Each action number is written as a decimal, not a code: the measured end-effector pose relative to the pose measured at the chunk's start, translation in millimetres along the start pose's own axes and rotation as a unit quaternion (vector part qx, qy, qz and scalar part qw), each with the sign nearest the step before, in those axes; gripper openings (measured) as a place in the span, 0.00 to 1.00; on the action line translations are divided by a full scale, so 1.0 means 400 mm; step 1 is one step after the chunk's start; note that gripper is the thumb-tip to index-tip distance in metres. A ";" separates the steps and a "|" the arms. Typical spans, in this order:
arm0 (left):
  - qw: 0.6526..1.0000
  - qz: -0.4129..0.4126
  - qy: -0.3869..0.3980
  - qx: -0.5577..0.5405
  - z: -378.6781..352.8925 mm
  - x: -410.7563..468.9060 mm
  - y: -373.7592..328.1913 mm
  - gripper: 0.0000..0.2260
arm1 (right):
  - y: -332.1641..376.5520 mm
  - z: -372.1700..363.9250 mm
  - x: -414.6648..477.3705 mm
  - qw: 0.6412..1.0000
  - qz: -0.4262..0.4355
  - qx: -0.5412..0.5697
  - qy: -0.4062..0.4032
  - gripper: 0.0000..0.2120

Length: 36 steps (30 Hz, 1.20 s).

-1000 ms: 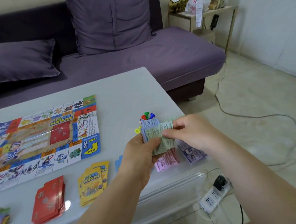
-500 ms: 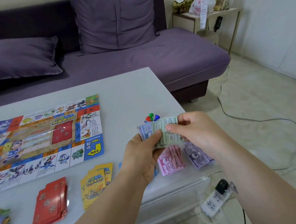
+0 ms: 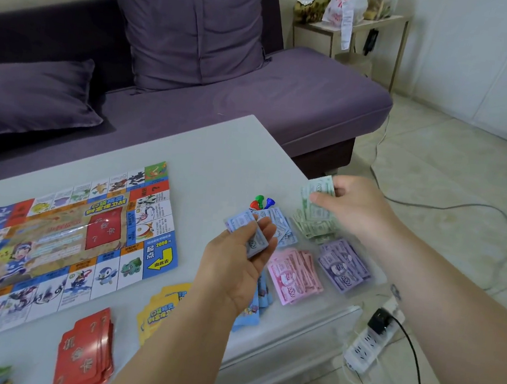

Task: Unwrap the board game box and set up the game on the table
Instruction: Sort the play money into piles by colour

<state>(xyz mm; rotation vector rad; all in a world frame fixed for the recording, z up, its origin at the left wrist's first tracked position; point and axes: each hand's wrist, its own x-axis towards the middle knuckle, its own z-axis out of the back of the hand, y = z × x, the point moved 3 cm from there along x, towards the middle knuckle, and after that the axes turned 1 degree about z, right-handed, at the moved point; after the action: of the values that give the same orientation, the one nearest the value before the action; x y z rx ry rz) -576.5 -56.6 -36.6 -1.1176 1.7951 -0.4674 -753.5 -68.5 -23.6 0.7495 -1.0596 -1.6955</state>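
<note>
Red cards (image 3: 85,352) lie at the table's (image 3: 224,158) near edge, with yellow cards (image 3: 160,309) just beyond at 1 o'clock. Your left hand (image 3: 236,264) curls fingers and thumb round a fan of blue notes (image 3: 254,232). At its 3 o'clock, pink notes (image 3: 293,276) and purple notes (image 3: 344,265) lie close to the right edge. Your right hand (image 3: 356,205) pinches a few green notes (image 3: 315,191) above the green pile (image 3: 314,225), at that edge. Pawns (image 3: 260,201) stand just beyond the blue notes. The board (image 3: 71,236) lies at 9 o'clock. Bare tabletop runs at 12 o'clock to the far edge, by the sofa (image 3: 301,103).
</note>
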 end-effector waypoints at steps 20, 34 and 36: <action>0.990 -0.048 0.074 0.113 0.035 -0.009 -0.013 0.10 | 0.051 -0.115 -0.050 0.985 -0.013 -0.025 0.168 0.07; 0.994 -0.064 0.002 0.088 0.071 0.021 -0.043 0.03 | 0.073 -0.155 -0.025 0.989 -0.002 -0.009 0.148 0.11; 0.998 -0.047 -0.009 0.051 0.078 0.020 -0.048 0.02 | 0.067 -0.147 -0.008 0.994 0.002 -0.010 0.108 0.09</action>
<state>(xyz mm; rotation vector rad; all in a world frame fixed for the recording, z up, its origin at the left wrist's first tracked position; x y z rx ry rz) -541.3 -68.7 -42.4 -1.1337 1.6893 -0.5969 -691.8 -87.7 -25.0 0.8967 -0.8919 -1.5786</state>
